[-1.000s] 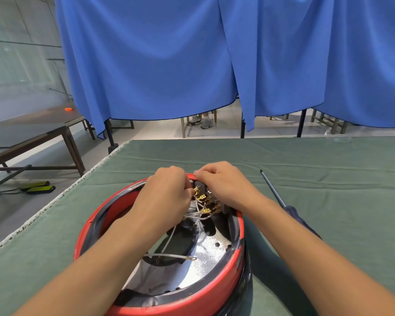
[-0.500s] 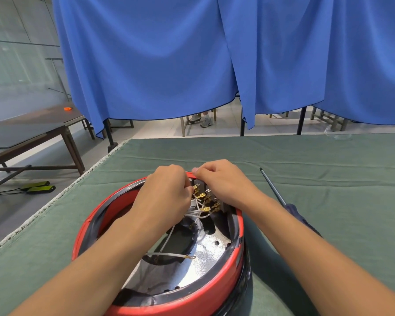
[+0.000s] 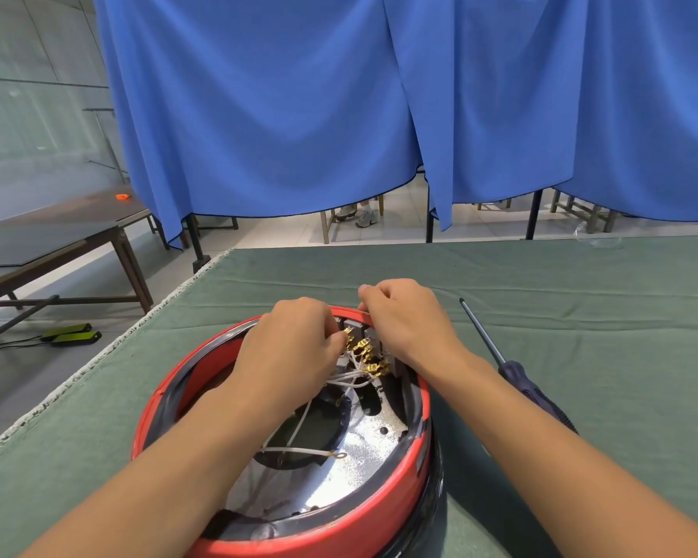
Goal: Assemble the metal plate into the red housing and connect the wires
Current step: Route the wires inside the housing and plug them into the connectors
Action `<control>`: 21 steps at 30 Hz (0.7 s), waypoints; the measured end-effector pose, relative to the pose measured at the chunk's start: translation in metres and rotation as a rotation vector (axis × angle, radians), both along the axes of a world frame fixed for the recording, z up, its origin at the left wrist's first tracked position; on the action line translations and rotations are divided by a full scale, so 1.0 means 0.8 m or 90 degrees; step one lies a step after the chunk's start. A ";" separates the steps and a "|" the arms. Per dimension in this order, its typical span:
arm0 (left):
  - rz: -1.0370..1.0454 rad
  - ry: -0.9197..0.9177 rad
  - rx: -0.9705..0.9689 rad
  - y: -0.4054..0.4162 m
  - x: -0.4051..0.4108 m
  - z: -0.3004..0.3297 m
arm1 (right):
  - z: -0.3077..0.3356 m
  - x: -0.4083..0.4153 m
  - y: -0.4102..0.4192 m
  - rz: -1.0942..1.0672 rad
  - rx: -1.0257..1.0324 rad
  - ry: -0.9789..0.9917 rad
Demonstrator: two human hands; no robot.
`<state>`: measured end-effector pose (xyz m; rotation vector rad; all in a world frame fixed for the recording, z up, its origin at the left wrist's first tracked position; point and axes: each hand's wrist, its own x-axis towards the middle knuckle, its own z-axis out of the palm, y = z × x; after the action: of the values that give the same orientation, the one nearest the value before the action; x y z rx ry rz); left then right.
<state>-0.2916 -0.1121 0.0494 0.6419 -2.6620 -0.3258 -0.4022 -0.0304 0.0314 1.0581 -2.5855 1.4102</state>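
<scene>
Both of your hands work at the far rim of the red housing point(image 3: 319, 533), which sits on the green-covered desk point(image 3: 581, 356) right in front of you. Your left hand point(image 3: 289, 350) reaches into the housing with its fingers curled, pinching one of the brass terminals point(image 3: 369, 358) at the end of the white wires point(image 3: 349, 378). Your right hand point(image 3: 403, 320) is curled over the far edge of the housing and grips the rim just beside the black terminal block; what its fingertips touch underneath is hidden. The metal plate point(image 3: 363, 449) lies inside the housing, shiny and speckled, with a large dark opening near its middle. One loose white wire with a ring terminal point(image 3: 339, 455) lies across the plate, apart from the cluster by your fingers. To your right, a screwdriver point(image 3: 512, 368) with a dark purple handle rests on the desk, its tip pointing away from you, partly behind your right forearm. A blue curtain point(image 3: 339, 106) hangs behind the desk.
</scene>
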 end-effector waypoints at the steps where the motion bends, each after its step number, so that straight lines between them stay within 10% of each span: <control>1: 0.000 -0.001 -0.001 0.000 0.000 0.000 | -0.002 -0.001 0.001 -0.010 -0.008 0.012; 21: 0.009 -0.029 -0.073 0.003 -0.006 0.002 | 0.002 -0.004 0.007 0.001 0.019 0.100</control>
<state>-0.2962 -0.1094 0.0508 0.6385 -2.6958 -0.1545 -0.4051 -0.0244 0.0327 1.1258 -2.5019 1.2386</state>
